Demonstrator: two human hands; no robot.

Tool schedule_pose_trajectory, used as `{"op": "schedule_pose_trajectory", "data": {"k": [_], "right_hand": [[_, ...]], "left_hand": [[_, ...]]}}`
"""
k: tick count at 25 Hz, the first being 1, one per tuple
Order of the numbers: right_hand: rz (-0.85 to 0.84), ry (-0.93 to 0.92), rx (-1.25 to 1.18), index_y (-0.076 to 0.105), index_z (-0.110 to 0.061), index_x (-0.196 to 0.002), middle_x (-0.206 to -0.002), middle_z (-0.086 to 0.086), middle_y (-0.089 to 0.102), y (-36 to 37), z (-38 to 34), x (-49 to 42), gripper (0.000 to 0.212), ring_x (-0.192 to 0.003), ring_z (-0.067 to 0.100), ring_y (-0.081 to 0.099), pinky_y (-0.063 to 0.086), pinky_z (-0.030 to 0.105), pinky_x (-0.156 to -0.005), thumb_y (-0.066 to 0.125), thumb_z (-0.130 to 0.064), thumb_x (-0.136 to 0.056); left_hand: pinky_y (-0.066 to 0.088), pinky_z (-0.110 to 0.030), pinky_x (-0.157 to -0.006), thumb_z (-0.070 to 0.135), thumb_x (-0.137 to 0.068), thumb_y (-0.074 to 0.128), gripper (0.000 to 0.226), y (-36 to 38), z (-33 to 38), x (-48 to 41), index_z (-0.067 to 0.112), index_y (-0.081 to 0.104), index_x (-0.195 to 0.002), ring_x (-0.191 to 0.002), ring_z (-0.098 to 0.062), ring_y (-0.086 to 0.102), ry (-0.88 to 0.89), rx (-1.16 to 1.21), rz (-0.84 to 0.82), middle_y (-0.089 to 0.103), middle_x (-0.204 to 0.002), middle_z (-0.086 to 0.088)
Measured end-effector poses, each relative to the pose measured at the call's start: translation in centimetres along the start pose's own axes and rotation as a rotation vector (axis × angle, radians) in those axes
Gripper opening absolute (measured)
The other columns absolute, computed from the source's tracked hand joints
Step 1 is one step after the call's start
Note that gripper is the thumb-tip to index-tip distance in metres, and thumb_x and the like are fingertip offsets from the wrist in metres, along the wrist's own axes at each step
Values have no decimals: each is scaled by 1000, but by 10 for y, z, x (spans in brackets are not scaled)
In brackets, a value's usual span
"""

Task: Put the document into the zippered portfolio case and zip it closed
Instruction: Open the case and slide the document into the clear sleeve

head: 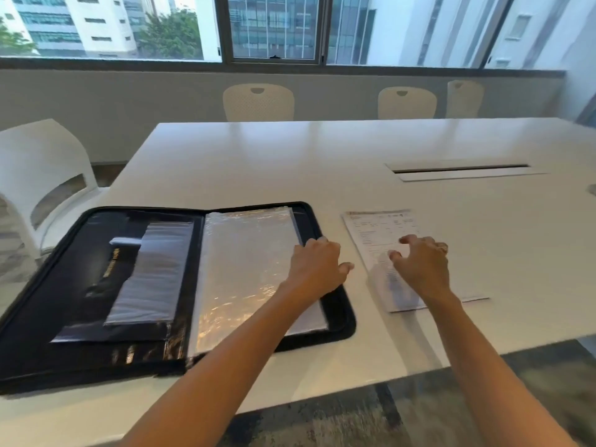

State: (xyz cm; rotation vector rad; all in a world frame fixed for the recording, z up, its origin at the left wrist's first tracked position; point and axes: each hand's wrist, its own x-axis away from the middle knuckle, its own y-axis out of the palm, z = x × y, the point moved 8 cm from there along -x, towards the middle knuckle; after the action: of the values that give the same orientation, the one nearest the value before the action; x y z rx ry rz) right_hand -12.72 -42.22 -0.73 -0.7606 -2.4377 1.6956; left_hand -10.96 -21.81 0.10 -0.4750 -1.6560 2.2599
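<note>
Document point(380, 233) is seen flat on the desk point(322, 150), at three o'clock of the open portfolio case point(338, 317); right hand point(422, 262) is curled, fingers spread, over it; left hand point(317, 264) is rested, loosely closed, on the case's edge; insertion and zipping are judged undone.

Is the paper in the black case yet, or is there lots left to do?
Done: the portfolio case lies open. In hand: the right hand hovers over the document, beside the case; the left hand rests on its edge. Left: slipping it in, zipping.
</note>
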Motion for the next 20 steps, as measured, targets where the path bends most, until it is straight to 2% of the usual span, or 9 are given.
{"op": "schedule_pose_trajectory", "data": {"k": [3,6,8,10,12,13,15,18,20], "right_hand": [[-159,205,166,50,-4,-130,-132,27,45,-4,61,-40,73,-125,43,37,44,45,-94,63,-57,-81],[-300,330,146,46,-3,-131,-138,26,40,5,101,-63,95,-129,42,33,41,46,-99,67,-72,-68],[-349,319,187,50,-4,-127,-136,25,43,12,109,-76,99,-128,40,36,41,44,-98,66,-77,-63],[-388,276,194,57,-6,-109,-128,22,55,15,110,-88,85,-123,38,45,42,40,-90,65,-77,-64],[-408,265,115,56,-8,-97,-114,15,63,17,113,-99,69,-116,35,54,38,38,-84,68,-70,-69],[-414,278,17,56,-7,-102,-113,15,63,18,115,-103,66,-117,36,55,38,37,-88,71,-64,-71],[-448,335,-241,53,3,-122,-128,19,57,22,120,-108,72,-123,38,50,39,41,-101,77,-47,-76],[-509,299,-367,55,7,-124,-127,22,59,23,116,-110,51,-116,36,55,44,35,-91,70,-24,-86],[-515,219,-475,59,5,-123,-123,21,63,19,109,-109,36,-111,36,60,48,40,-94,61,-7,-89]], "left_hand": [[37,-50,-100,56,-89,59,50,22,34,-38,11,60,-112,-112,-29,53,-64,-94,-88,61,-116,-10],[31,-53,-105,57,-83,65,51,47,51,-58,15,59,-112,-112,-28,52,-139,-126,-133,61,-117,-10],[31,-52,-105,55,-82,68,49,59,56,-65,17,59,-111,-109,-26,53,-165,-113,-145,60,-115,-8],[29,-54,-106,54,-81,69,47,64,60,-70,18,58,-109,-106,-25,55,-172,-117,-140,61,-112,-6],[29,-56,-108,54,-80,70,47,67,59,-72,19,57,-109,-106,-24,56,-183,-121,-134,61,-110,-5],[29,-57,-109,55,-80,70,48,68,58,-73,20,56,-110,-106,-24,56,-194,-121,-130,61,-109,-4],[28,-58,-109,56,-80,70,49,68,57,-74,20,56,-111,-106,-23,56,-216,-117,-134,60,-109,-3],[27,-56,-108,57,-80,69,49,67,57,-71,21,56,-110,-108,-22,55,-230,-110,-143,59,-110,-2],[29,-55,-107,58,-79,69,48,64,56,-71,21,56,-107,-105,-21,54,-222,-90,-136,59,-108,-1]]}}
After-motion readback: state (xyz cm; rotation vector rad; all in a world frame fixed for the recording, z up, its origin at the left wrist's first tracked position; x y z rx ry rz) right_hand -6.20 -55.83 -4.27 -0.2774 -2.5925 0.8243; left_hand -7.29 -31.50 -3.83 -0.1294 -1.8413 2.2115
